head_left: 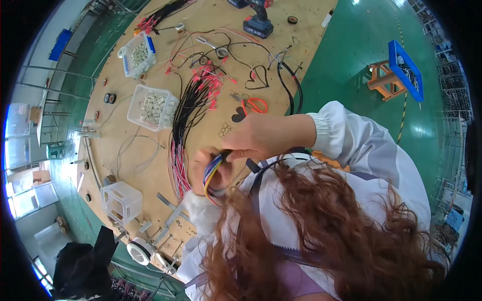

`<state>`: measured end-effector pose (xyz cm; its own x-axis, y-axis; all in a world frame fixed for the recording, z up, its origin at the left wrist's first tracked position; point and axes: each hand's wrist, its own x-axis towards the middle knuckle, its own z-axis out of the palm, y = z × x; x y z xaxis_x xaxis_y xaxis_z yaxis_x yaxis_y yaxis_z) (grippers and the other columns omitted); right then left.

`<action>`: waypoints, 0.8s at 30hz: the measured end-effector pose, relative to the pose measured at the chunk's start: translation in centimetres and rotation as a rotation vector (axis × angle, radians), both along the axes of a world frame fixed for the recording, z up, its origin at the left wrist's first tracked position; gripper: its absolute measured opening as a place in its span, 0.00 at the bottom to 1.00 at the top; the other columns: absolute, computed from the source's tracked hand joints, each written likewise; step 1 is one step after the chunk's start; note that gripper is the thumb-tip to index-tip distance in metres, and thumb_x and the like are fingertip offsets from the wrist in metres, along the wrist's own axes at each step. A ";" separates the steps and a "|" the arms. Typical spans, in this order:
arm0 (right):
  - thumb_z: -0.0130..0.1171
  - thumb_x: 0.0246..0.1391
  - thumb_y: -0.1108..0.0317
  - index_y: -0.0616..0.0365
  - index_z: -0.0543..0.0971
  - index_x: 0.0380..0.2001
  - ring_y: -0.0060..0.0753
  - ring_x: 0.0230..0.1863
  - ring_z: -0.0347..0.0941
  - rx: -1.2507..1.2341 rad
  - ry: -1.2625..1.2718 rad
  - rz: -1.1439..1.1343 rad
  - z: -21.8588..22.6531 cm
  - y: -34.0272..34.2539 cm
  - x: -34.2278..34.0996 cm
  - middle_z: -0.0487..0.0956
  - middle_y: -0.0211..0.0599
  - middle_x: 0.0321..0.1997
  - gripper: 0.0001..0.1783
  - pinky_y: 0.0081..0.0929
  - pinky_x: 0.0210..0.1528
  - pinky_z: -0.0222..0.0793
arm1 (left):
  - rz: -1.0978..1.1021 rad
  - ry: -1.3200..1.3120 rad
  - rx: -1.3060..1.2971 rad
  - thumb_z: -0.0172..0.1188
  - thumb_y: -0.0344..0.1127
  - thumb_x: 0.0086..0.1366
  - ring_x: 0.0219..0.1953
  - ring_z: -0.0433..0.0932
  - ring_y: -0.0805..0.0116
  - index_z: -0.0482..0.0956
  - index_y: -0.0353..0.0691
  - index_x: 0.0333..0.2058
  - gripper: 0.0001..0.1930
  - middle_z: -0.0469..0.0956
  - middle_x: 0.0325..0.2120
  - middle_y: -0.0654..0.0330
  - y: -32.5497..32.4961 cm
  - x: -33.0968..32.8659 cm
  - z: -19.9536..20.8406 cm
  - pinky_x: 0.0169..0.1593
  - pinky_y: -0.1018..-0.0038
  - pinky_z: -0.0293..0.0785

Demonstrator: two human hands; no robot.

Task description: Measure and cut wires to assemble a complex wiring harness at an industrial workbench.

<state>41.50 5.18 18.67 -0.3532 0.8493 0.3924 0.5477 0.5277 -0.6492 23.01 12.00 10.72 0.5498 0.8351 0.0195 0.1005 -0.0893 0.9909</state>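
Observation:
My left hand (201, 163), somewhat blurred, is closed round a bundle of coloured wires (212, 170). Blue, yellow, white and reddish strands curve down over its palm side. Close against it, my right hand (253, 138) pinches the dark upper end of the same bundle. Whether that black part is tape or a sleeve I cannot tell. Just beyond my right hand lie orange-handled scissors (255, 105) and pliers (238, 96). Left of my hands, a long bunch of black cables with red ends (193, 103) stretches across the wooden table (150, 155).
Two clear bins of pale small parts (153, 108) stand left, with another clear box (122, 200) nearer. A cordless drill (258, 22) sits at the back. Metal fixtures (170, 210) line the near left edge. A blue tray (405, 70) rests on a stool to the right.

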 end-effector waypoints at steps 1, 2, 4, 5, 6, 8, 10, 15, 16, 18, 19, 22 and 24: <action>0.52 0.49 0.64 0.61 0.65 0.25 0.45 0.20 0.64 -0.071 0.040 0.017 0.1 0.3 0.2 0.66 0.41 0.17 0.11 0.34 0.21 0.58 | -0.062 -0.056 -0.147 0.40 0.45 0.63 0.10 0.56 0.73 0.65 0.40 0.20 0.17 0.60 0.10 0.66 2.8 -0.6 1.5 0.16 0.75 0.55; 0.52 0.49 0.64 0.61 0.65 0.25 0.45 0.20 0.64 -0.061 0.031 0.025 0.2 0.5 0.3 0.66 0.41 0.17 0.11 0.34 0.21 0.58 | 0.132 -0.124 0.038 0.39 0.44 0.63 0.10 0.55 0.74 0.64 0.41 0.19 0.18 0.59 0.09 0.67 5.0 -2.1 2.0 0.15 0.77 0.52; 0.50 0.51 0.65 0.61 0.65 0.24 0.47 0.20 0.62 -0.215 0.121 0.012 0.1 0.8 0.5 0.66 0.43 0.16 0.10 0.33 0.21 0.57 | 0.372 -0.027 0.102 0.38 0.43 0.63 0.11 0.53 0.77 0.64 0.43 0.15 0.19 0.61 0.11 0.66 6.0 -4.8 6.5 0.15 0.80 0.45; 0.47 0.54 0.64 0.61 0.67 0.25 0.38 0.16 0.61 -0.259 0.159 0.030 0.1 0.8 0.7 0.64 0.38 0.14 0.11 0.29 0.20 0.54 | -0.125 -0.390 -0.104 0.36 0.43 0.64 0.14 0.59 0.77 0.69 0.40 0.19 0.20 0.65 0.18 0.64 6.8 -6.9 7.1 0.14 0.82 0.50; 0.47 0.54 0.64 0.61 0.67 0.25 0.38 0.16 0.61 -0.250 0.157 0.022 -0.4 0.9 1.0 0.64 0.38 0.14 0.11 0.29 0.20 0.54 | -0.297 -0.170 -0.187 0.37 0.41 0.64 0.16 0.63 0.76 0.70 0.38 0.21 0.19 0.66 0.19 0.62 5.8 -8.4 7.2 0.17 0.82 0.56; 0.45 0.56 0.61 0.61 0.69 0.25 0.24 0.15 0.59 -0.689 0.393 0.142 -1.6 2.2 0.6 0.62 0.29 0.12 0.14 0.24 0.18 0.51 | -0.557 0.163 -0.280 0.42 0.39 0.63 0.24 0.69 0.73 0.71 0.34 0.30 0.14 0.69 0.26 0.59 3.1 -7.7 7.7 0.28 0.81 0.66; 0.42 0.58 0.57 0.60 0.71 0.24 0.13 0.15 0.53 -0.801 0.477 0.242 -2.3 3.2 0.2 0.59 0.21 0.12 0.18 0.18 0.17 0.47 | -0.600 0.167 -0.265 0.50 0.37 0.60 0.37 0.70 0.69 0.66 0.33 0.43 0.16 0.69 0.36 0.56 1.6 -4.4 3.9 0.42 0.77 0.66; 0.43 0.56 0.51 0.56 0.69 0.22 0.10 0.08 0.43 -1.359 0.930 0.411 -2.2 3.0 0.7 0.55 0.19 0.10 0.20 0.13 0.09 0.36 | -0.385 -0.297 0.066 0.54 0.35 0.57 0.50 0.64 0.60 0.61 0.35 0.50 0.23 0.66 0.47 0.55 2.0 0.1 4.7 0.53 0.68 0.58; 0.43 0.56 0.50 0.57 0.69 0.21 0.10 0.08 0.44 -1.436 0.977 0.459 -2.1 2.7 0.9 0.55 0.19 0.10 0.21 0.12 0.09 0.34 | -0.439 -0.218 0.184 0.55 0.36 0.56 0.49 0.65 0.60 0.65 0.36 0.48 0.21 0.67 0.46 0.55 2.5 -0.3 4.1 0.52 0.68 0.59; 0.43 0.55 0.50 0.57 0.69 0.22 0.11 0.08 0.44 -1.513 0.986 0.504 -1.8 2.7 0.6 0.55 0.19 0.09 0.21 0.13 0.08 0.35 | -0.383 -0.037 0.598 0.56 0.40 0.54 0.38 0.70 0.57 0.72 0.37 0.39 0.17 0.72 0.35 0.54 2.2 0.2 6.3 0.41 0.68 0.65; 0.43 0.55 0.50 0.57 0.69 0.22 0.12 0.07 0.44 -1.573 1.016 0.527 -1.8 2.5 0.6 0.54 0.19 0.09 0.21 0.13 0.08 0.37 | -0.426 0.073 0.808 0.56 0.41 0.53 0.34 0.71 0.56 0.73 0.37 0.37 0.16 0.72 0.31 0.54 2.7 0.4 6.5 0.37 0.67 0.66; 0.43 0.56 0.52 0.59 0.71 0.27 0.15 0.09 0.55 -1.517 1.000 0.568 -1.2 2.5 0.8 0.63 0.25 0.14 0.20 0.14 0.11 0.51 | -0.406 0.107 0.968 0.55 0.42 0.53 0.26 0.70 0.56 0.72 0.37 0.30 0.13 0.72 0.23 0.56 3.0 0.4 6.7 0.29 0.67 0.63; 0.43 0.56 0.52 0.60 0.71 0.32 0.18 0.20 0.67 -1.030 0.612 0.154 0.5 2.7 1.1 0.69 0.29 0.23 0.20 0.17 0.23 0.63 | -0.423 0.108 0.976 0.55 0.39 0.53 0.22 0.69 0.57 0.71 0.37 0.24 0.11 0.71 0.19 0.57 3.0 0.4 6.8 0.26 0.67 0.61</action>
<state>42.58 7.91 19.18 -0.4706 0.8273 -0.3067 -0.0204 -0.3577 -0.9336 23.44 14.97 17.53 0.8302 0.2257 0.5097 -0.0412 -0.8871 0.4598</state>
